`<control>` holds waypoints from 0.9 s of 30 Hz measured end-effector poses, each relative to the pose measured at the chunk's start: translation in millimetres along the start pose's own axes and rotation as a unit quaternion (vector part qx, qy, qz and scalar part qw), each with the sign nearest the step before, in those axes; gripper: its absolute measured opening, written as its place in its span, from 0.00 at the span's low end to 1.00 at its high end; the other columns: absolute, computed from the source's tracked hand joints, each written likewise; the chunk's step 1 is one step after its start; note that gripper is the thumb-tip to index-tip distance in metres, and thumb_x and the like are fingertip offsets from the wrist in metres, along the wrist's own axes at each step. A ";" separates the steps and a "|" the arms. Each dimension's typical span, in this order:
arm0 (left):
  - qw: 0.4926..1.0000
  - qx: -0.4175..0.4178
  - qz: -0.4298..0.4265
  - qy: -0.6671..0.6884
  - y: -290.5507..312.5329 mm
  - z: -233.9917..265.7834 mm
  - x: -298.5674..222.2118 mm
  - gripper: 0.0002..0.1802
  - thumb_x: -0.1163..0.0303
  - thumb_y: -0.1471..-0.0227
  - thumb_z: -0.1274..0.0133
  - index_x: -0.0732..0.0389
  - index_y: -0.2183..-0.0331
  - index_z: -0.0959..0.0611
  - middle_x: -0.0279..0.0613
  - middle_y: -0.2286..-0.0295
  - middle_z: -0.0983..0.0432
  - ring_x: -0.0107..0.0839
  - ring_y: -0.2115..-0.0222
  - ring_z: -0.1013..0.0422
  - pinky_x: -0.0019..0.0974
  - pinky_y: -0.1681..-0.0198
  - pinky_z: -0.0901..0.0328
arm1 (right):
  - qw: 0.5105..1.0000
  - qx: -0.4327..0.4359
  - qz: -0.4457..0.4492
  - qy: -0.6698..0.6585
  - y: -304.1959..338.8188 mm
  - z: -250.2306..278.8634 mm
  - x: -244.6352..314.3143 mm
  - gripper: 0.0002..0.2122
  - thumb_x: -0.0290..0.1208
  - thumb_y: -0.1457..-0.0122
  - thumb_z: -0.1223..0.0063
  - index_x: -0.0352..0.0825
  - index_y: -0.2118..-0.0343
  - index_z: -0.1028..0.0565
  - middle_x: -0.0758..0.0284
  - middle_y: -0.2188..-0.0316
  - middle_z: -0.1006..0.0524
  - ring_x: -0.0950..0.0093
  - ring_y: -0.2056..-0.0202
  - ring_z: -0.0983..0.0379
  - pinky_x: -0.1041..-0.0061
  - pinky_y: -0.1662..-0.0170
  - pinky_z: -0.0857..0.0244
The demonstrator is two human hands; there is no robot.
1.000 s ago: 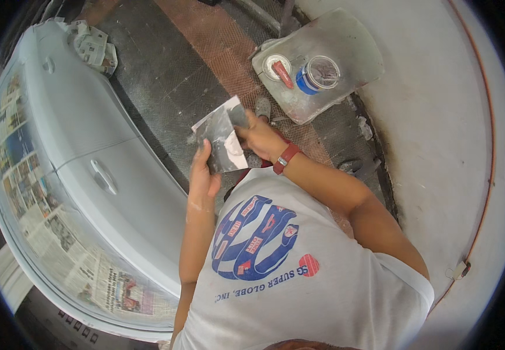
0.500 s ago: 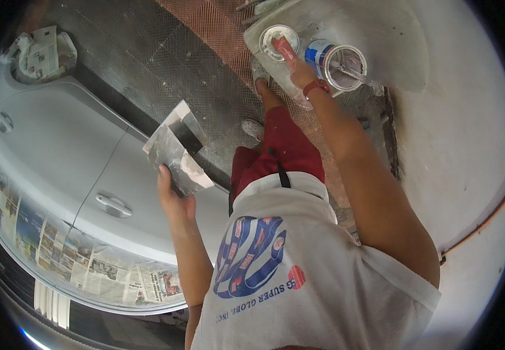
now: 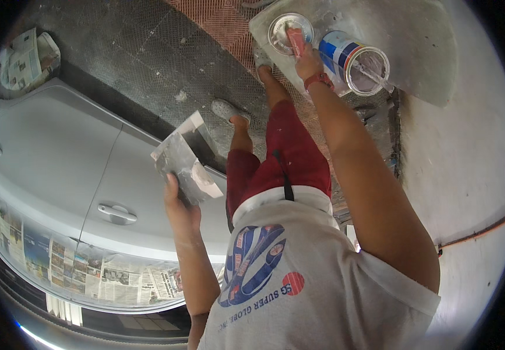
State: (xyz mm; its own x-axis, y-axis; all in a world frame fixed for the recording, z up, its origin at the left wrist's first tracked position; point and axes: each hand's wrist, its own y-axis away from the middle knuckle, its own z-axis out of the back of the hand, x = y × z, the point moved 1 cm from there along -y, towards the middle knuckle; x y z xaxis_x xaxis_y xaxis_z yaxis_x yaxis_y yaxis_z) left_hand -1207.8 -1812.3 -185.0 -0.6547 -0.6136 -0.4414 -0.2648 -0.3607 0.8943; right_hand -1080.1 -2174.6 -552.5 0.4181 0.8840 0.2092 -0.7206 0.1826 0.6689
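Observation:
My left hand (image 3: 183, 210) grips the near edge of a flat mixing board (image 3: 176, 156), thumb on top. A pale lump of putty (image 3: 204, 179) sits on the board, whose surface is smeared grey and white. Over at the far right, my right hand (image 3: 309, 63) is closed on a flat red tube (image 3: 296, 42). The tube lies over a round metal lid (image 3: 281, 29); whether it touches the lid I cannot tell. Beside that hand stands an open blue and white can (image 3: 338, 49), with a pale-coated stirring stick (image 3: 375, 76) leaning in it.
The lid and can rest on a pale, stained tabletop (image 3: 421, 64). To my left is a grey car door panel (image 3: 54, 151) with a handle (image 3: 116, 213), its window masked with newspaper (image 3: 118, 280). A white wall (image 3: 468, 157) runs along my right. Dark textured matting (image 3: 130, 52) covers the floor.
My left foot has stepped out to the left. The board in my left hand appears slightly lower and further right in view. My right hand still holds the red tube by the lid.

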 end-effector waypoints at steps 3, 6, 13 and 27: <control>1.000 0.028 -0.005 0.011 1.0 17.1 4.0 0.31 0.53 0.30 0.48 0.66 0.38 0.28 0.45 0.43 0.26 0.36 0.42 0.29 0.44 0.37 0.37 | 0.989 -0.073 0.055 -0.116 50.6 -0.6 17.0 0.17 0.33 0.34 0.47 0.31 0.46 0.33 0.39 0.51 0.23 0.40 0.50 0.24 0.47 0.49 0.28; 0.995 0.093 -0.023 0.022 5.0 20.9 4.4 0.29 0.55 0.30 0.48 0.66 0.38 0.27 0.44 0.44 0.25 0.35 0.42 0.29 0.43 0.37 0.37 | 0.950 0.023 0.032 -0.310 100.3 4.3 28.4 0.22 0.36 0.31 0.46 0.27 0.42 0.34 0.43 0.55 0.20 0.49 0.58 0.19 0.55 0.55 0.24; 0.976 0.199 -0.076 0.054 6.8 72.0 4.5 0.25 0.59 0.31 0.45 0.66 0.42 0.23 0.44 0.48 0.21 0.35 0.47 0.24 0.42 0.40 0.31 | 0.768 0.145 0.099 -0.616 284.5 89.0 105.2 0.12 0.30 0.24 0.56 0.29 0.46 0.27 0.64 0.66 0.19 0.80 0.70 0.23 0.77 0.65 0.26; 0.925 0.317 -0.159 0.138 11.0 175.3 -20.7 0.23 0.60 0.30 0.47 0.67 0.43 0.24 0.43 0.49 0.22 0.33 0.49 0.25 0.41 0.42 0.31 | 0.793 0.084 0.265 -0.542 496.3 102.0 202.1 0.12 0.35 0.25 0.54 0.31 0.51 0.25 0.75 0.76 0.27 0.86 0.79 0.38 0.82 0.72 0.36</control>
State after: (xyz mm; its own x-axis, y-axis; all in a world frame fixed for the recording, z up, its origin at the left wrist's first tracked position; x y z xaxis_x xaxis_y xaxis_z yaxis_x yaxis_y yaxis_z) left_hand -1321.2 -1680.5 -153.1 -0.2892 -0.7346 -0.6138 -0.8324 -0.1237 0.5402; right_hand -1296.9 -1949.2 -105.5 0.3775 -0.0876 0.9219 -0.9077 -0.2322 0.3496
